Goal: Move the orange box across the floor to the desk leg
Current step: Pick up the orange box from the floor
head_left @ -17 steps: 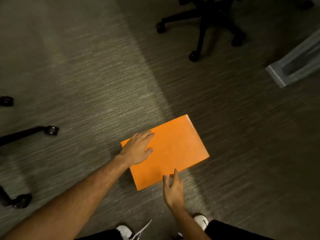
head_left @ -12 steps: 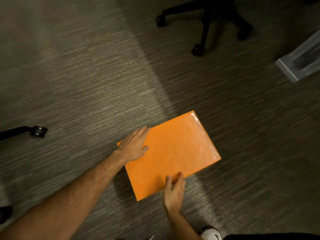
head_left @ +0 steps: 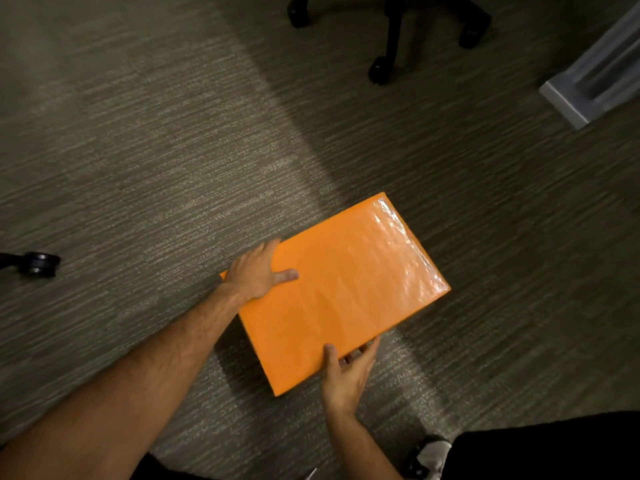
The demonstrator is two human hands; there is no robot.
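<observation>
The orange box (head_left: pixel 343 292), flat and wrapped in shiny film, lies on the grey carpet at the centre of the head view. My left hand (head_left: pixel 258 271) grips its near-left corner, thumb on the top face and fingers over the left edge. My right hand (head_left: pixel 346 372) holds the near long edge, thumb on top and fingers curled along the side. The grey-white desk leg foot (head_left: pixel 568 102) rests on the floor at the upper right, well beyond the box.
A black office chair base (head_left: pixel 391 32) with castors stands at the top centre, left of the desk leg. Another chair castor (head_left: pixel 40 264) sits at the left edge. My shoe (head_left: pixel 431 452) and dark trouser leg are at the bottom right.
The box has slid forward and right, toward the desk leg. My left hand shifted from flat on top to gripping the corner; my right hand closed onto the near edge.
</observation>
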